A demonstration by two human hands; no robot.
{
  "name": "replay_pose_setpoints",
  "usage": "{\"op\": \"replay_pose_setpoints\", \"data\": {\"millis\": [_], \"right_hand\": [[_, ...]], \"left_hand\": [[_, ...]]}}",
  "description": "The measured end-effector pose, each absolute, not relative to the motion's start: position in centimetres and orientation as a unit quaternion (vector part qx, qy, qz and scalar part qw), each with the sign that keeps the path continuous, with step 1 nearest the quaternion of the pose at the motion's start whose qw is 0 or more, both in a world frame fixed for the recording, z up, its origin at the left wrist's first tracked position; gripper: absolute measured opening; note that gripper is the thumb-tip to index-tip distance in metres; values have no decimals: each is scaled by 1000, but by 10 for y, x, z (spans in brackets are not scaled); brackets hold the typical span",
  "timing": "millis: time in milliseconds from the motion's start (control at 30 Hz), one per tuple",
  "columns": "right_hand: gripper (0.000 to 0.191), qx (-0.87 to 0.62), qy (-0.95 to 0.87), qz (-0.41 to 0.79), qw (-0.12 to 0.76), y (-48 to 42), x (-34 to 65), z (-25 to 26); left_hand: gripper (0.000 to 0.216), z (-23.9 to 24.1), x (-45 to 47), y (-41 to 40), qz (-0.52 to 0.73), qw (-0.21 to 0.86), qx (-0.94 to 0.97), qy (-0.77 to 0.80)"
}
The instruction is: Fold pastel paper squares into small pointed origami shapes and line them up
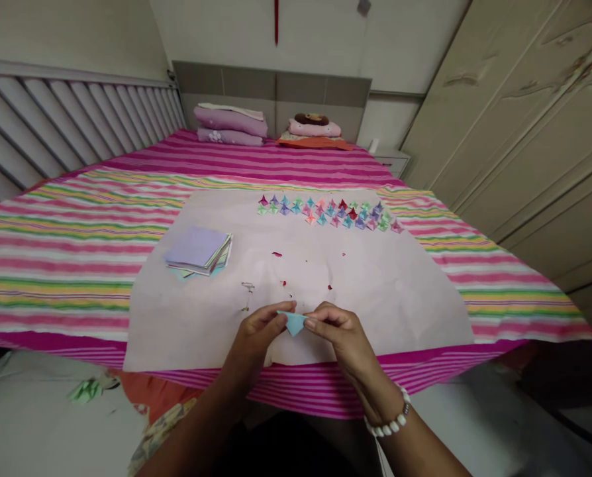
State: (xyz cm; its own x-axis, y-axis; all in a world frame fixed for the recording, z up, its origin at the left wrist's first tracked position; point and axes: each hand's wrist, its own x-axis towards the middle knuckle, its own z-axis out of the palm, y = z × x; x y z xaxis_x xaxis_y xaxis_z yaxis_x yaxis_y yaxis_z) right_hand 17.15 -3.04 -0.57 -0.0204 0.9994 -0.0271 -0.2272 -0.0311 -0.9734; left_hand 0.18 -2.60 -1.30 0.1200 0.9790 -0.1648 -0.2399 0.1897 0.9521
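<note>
Between both hands is a small light-blue folded paper (295, 323), its point facing down toward me. My left hand (261, 329) pinches its left corner between thumb and fingers. On the other side, my right hand (336, 326) grips the right corner the same way; a white beaded bracelet (389, 425) circles that wrist. Both hands are over the near part of a large pale sheet (400, 298). Farther back on it stand rows of small folded paper pieces (330, 211) in many colours. To the left lies a stack of square paper (197, 248) with a lilac sheet on top.
The pale sheet lies on a bed with a striped cover (67, 245). Small red scraps (277, 254) and a thin metallic-looking item (247, 287) are scattered on it. Folded bedding (230, 122) is stacked by the headboard; a wardrobe (534, 119) stands at right.
</note>
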Motion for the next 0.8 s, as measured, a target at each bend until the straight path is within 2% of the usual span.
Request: {"op": "replay_pose_setpoints", "data": {"millis": [100,233,333,600,800], "right_hand": [[10,-443,-421,569,549,-31,170,-8],[12,-460,-438,552,540,-34,168,-7],[14,-444,-452,570,524,-37,166,-3],[22,-413,-421,633,502,-39,168,8],[26,-407,-379,679,480,-42,165,8]], "left_hand": [[41,-12,7,-29,476,663,413,404],[22,-12,10,-31,458,653,424,429],[19,-14,9,-32,467,639,434,430],[33,-8,3,-33,448,694,412,386],[30,-6,4,-35,438,708,389,395]]}}
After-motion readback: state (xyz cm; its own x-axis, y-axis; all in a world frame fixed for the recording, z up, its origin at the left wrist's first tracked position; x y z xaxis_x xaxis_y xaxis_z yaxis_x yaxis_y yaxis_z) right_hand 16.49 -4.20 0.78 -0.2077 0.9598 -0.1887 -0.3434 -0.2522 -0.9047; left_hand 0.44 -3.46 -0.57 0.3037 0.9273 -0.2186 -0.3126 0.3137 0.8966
